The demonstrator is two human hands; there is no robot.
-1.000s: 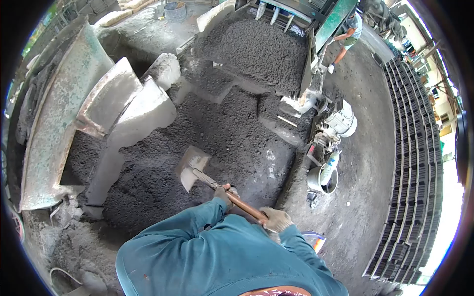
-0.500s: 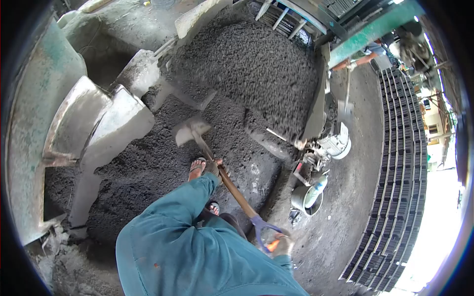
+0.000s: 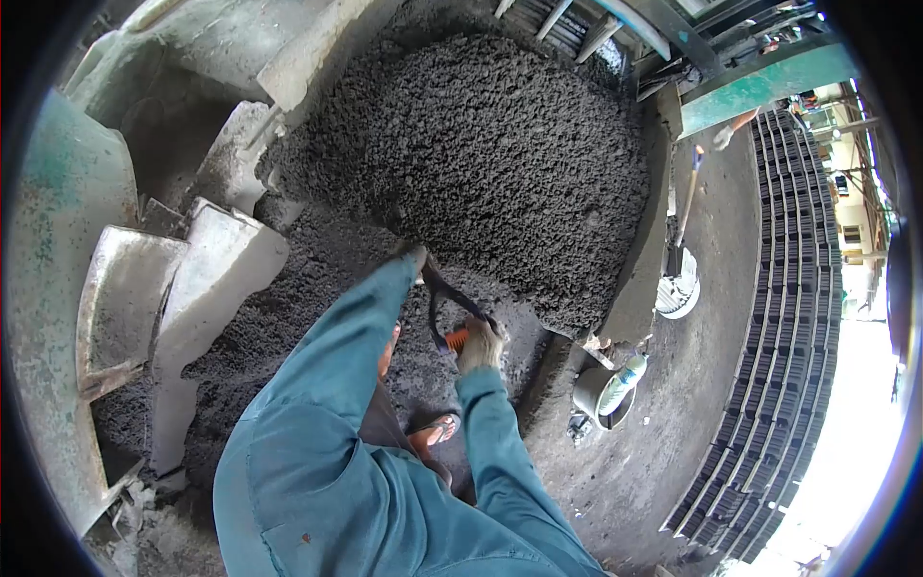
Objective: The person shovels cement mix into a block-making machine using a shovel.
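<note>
Both hands are closed on the shovel (image 3: 452, 296). The gloved right hand (image 3: 478, 344) wraps the orange grip of the D-handle just ahead of the teal-sleeved chest. The left hand (image 3: 414, 255) clasps the shaft further out, right at the foot of the heap of dark mix (image 3: 481, 154). Half a second ago the shovel lay stretched low across the mix, with its grey blade in plain sight and the right hand far back beside the hip. Now both hands have gone forward and up, the handle stands steep, and the blade is out of sight behind the left sleeve and the heap's edge. A sandalled foot (image 3: 437, 429) stands on the mix below the right forearm. To the left, cement-crusted mixer blades (image 3: 207, 279) and the green drum wall (image 3: 58, 231) hem the mix in. To the right, past the pan's rim, a bucket (image 3: 586, 402) holds a bottle (image 3: 626, 369). Beyond it a second shovel (image 3: 686, 197) stands nearly upright, rows of dark blocks (image 3: 798, 288) line the floor, and a green beam (image 3: 760, 82) crosses at the far side of the heap.
</note>
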